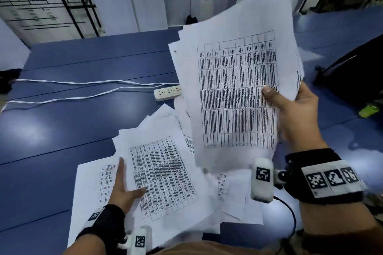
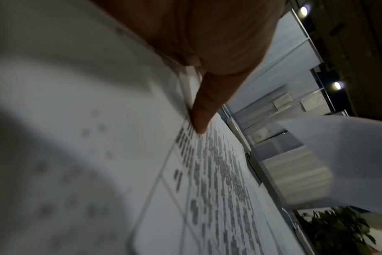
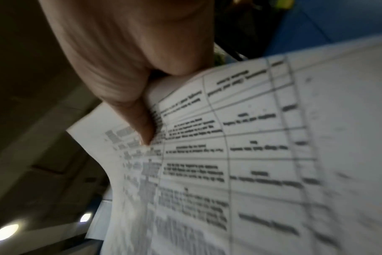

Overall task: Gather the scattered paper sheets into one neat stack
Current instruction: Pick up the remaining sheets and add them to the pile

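Observation:
My right hand (image 1: 276,97) holds up a thick, uneven bundle of printed sheets (image 1: 238,80) above the blue table (image 1: 62,130), thumb on the front table print and fingers hidden behind. The right wrist view shows the same thumb (image 3: 142,124) pressing on the bundle (image 3: 251,155). More loose sheets (image 1: 163,174) lie fanned out on the table below. My left hand (image 1: 132,175) pinches the left edge of the top lying sheet, with the thumb (image 2: 200,120) on top and the fingers straight along the edge.
A white power strip (image 1: 167,92) with two white cables (image 1: 83,83) lies on the table just behind the loose sheets. A black bag (image 1: 352,76) and a green object (image 1: 370,109) sit at the right. White panels stand along the far edge.

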